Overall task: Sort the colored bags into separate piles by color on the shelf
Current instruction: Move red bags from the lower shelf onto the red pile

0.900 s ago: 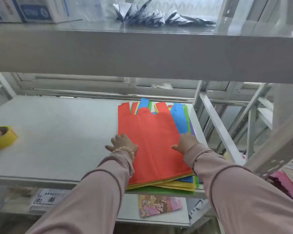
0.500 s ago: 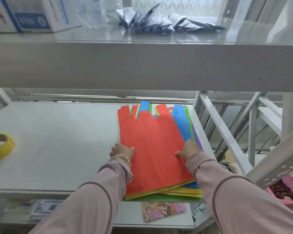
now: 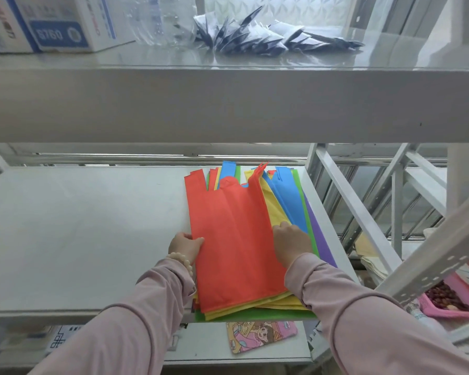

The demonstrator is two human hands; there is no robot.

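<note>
A blue label [image 3: 58, 35] on the cardboard box [image 3: 92, 20] on the top shelf [image 3: 228, 104] appears to read "8760".

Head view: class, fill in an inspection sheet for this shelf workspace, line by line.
Surface: grey shelf, with one stack at its right end.
Job's things: the stack is unsorted, with the red bag on top and the yellow bag, blue bag, green bag and purple bag beneath.
Clutter: box and dark packets on the upper shelf; picture pouch on the lower shelf; pink tray at right.
Grippers: left hand grips the red bag's left edge; right hand holds its raised right edge, fingertips hidden.
Cables: nothing seen.
Surroundings: white rack struts at right.
</note>
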